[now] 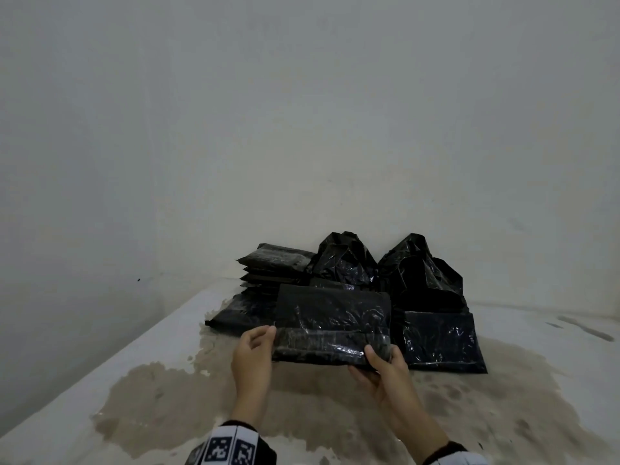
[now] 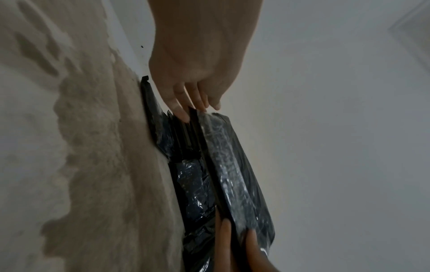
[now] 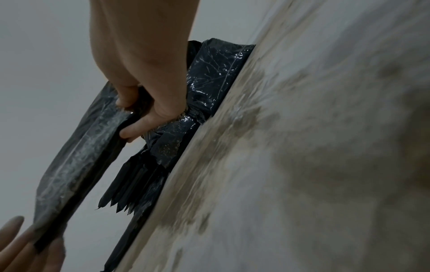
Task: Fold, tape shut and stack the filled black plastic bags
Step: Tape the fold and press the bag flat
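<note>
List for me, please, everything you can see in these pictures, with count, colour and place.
held bag: one, black, folded flat with a clear tape strip along its near part, lifted in front of the pile
stack of folded bags: several, exact count unclear, black, back left by the wall
unfolded bags: at least two, black, bunched upright at the back by the wall
flat bag: one, black, lying right of the held bag
surface: one, whitish with a brownish patch, under everything
wall: pale grey, behind
wrist bands: patterned black and white, on both wrists
left hand: holds the bag's left edge
right hand: grips its lower right corner
</note>
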